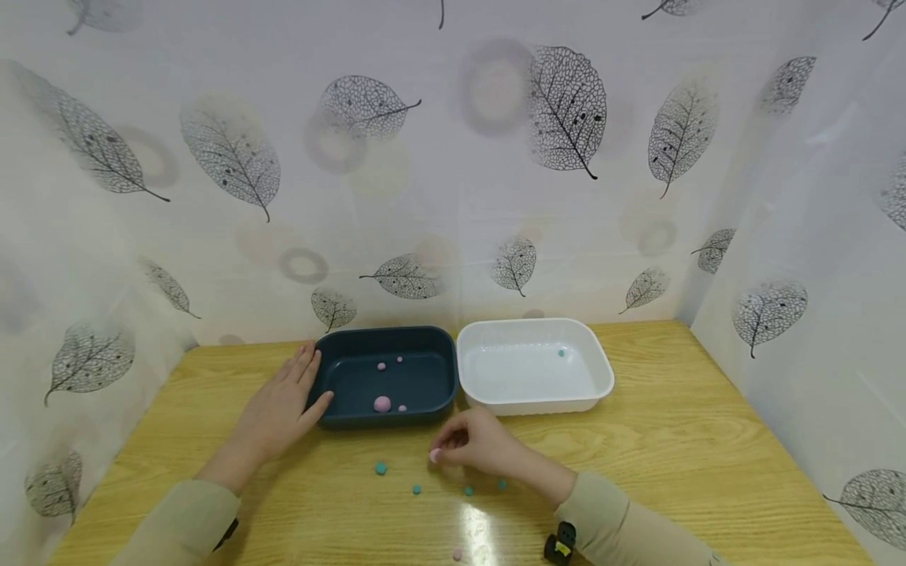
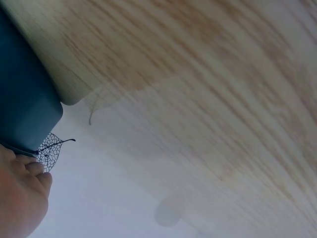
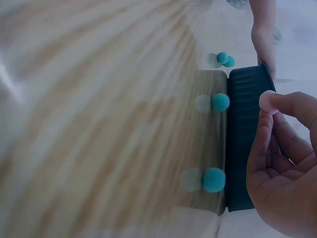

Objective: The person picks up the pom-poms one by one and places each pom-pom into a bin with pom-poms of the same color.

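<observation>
A pink ball [image 1: 435, 455] is pinched between thumb and fingertips of my right hand [image 1: 484, 444], in front of the gap between the two bins; the right wrist view shows the same ball [image 3: 267, 102] up close. My left hand [image 1: 283, 397] rests at the left rim of the dark blue bin [image 1: 385, 422], fingers extended along its side and thumb over the front corner. Several pink balls of different sizes lie inside, the largest pink ball [image 1: 382, 404] near the front wall. Beside it stands a white bin [image 1: 538, 408] with one teal ball [image 1: 561, 353] in it.
Several teal balls lie on the wooden table [image 1: 694, 440] before the bins, among them a larger teal ball [image 1: 381, 468] and a teal ball [image 1: 469, 491] below my right hand. A loose pink ball [image 1: 457, 554] sits near the front edge. A leaf-patterned curtain [image 1: 460, 189] encloses the table.
</observation>
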`<state>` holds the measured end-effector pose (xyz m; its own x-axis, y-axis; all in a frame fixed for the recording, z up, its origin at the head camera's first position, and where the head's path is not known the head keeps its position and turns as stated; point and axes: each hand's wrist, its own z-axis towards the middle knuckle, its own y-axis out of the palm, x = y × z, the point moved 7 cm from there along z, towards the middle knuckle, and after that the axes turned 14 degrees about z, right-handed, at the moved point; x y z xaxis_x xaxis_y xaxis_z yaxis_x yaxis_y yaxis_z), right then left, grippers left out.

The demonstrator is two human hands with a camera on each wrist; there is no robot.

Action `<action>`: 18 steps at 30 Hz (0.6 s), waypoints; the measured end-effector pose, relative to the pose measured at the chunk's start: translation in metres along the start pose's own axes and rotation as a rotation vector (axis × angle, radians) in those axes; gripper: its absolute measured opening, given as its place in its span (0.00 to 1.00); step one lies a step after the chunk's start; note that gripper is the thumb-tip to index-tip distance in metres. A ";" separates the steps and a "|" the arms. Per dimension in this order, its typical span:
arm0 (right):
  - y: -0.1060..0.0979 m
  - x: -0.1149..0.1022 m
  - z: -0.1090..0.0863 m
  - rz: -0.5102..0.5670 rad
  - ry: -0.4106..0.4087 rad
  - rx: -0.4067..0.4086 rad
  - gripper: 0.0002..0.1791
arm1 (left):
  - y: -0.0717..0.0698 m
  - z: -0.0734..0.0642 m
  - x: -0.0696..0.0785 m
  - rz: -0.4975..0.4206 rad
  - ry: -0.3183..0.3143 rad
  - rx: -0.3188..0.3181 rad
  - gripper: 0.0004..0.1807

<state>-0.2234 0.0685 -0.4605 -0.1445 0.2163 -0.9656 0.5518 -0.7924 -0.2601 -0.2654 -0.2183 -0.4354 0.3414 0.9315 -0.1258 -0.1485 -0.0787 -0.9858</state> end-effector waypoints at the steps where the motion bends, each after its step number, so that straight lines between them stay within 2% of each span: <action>1: 0.000 -0.001 0.000 0.000 0.000 0.003 0.04 | 0.000 0.000 0.000 -0.002 0.000 0.000 0.43; 9: -0.009 -0.022 0.001 -0.012 -0.047 0.035 0.04 | 0.000 0.000 0.001 0.000 0.002 0.004 0.43; 18: -0.020 -0.045 0.012 -0.046 -0.073 0.062 0.05 | 0.000 0.000 0.001 0.000 0.001 0.001 0.43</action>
<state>-0.2376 0.0674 -0.4119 -0.2295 0.2129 -0.9497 0.4915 -0.8169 -0.3019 -0.2658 -0.2176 -0.4359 0.3418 0.9313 -0.1261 -0.1491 -0.0787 -0.9857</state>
